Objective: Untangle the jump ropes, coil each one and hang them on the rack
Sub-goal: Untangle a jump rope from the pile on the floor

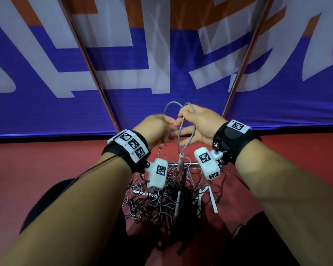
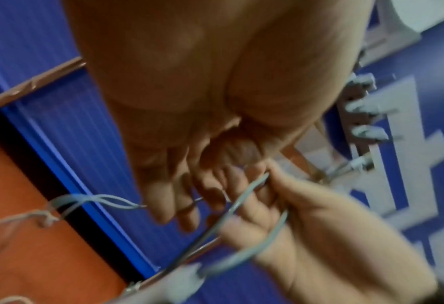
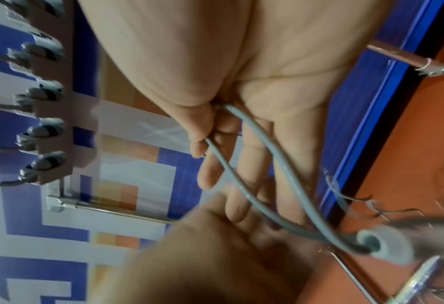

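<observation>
The right hand (image 1: 199, 124) has thumb and forefinger pinched on a loop of the grey jump rope (image 1: 181, 131); the right wrist view shows its other fingers (image 3: 251, 164) lying straight along the cord. Just beside the rope, the left hand (image 1: 158, 129) reaches in with its fingers (image 2: 168, 201) loosely extended; both wrist views are blurred, so I cannot tell whether they hold a strand. Below the rope its grey handle (image 1: 181, 162) dangles, and beneath that the pile of tangled ropes (image 1: 161, 200) lies on the red floor (image 1: 46, 166). Above the rope, the rack (image 3: 46, 127) with its row of hooks stands against the blue banner (image 1: 46, 104).

Likely risk: the rope's lower run seems to feed into the pile, so pulling upward could cinch a knot or drag other ropes along. The light pinch could also slip, letting the coil fall open.
</observation>
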The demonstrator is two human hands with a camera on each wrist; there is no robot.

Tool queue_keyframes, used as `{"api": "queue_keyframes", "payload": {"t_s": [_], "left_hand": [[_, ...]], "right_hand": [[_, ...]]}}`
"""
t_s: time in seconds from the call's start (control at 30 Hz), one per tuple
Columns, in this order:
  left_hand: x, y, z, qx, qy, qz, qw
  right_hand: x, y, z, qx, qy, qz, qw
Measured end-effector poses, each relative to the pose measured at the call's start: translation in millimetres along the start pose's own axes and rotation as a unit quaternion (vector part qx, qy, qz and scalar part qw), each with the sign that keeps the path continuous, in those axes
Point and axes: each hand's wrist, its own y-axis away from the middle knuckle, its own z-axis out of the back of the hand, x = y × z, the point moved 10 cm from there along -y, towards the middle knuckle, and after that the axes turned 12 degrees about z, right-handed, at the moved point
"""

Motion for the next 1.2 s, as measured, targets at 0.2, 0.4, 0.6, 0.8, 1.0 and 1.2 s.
{"api": "queue_keyframes", "payload": {"t_s": [0.2, 0.4, 0.6, 0.8, 1.0, 1.2], "left_hand": [[39, 4, -45, 0.141, -0.271, -0.013, 0.952], [9, 10, -25, 0.045, -0.144, -0.049, 0.987], [-40, 26, 10, 0.007, 0.159, -0.112, 0.981], [-45, 21, 46, -0.032, 0.354, -0.136, 0.925], [-42, 18, 43, -0.008, 0.374, -0.128, 0.919], [-52, 26, 26, 0.045, 0.384, -0.136, 0.912]], "right_hand": [[27, 1, 15, -0.066, -0.045, 0.064, 0.995], [34, -2, 34, -0.122, -0.027, 0.078, 0.989], [-10, -5, 37, -0.006, 0.168, -0.042, 0.985], [-23, 4, 1, 0.124, 0.128, -0.057, 0.982], [-17, -12, 11, 0.017, 0.174, 0.005, 0.984], [-19, -12, 3, -0.005, 0.267, 0.044, 0.963]]}}
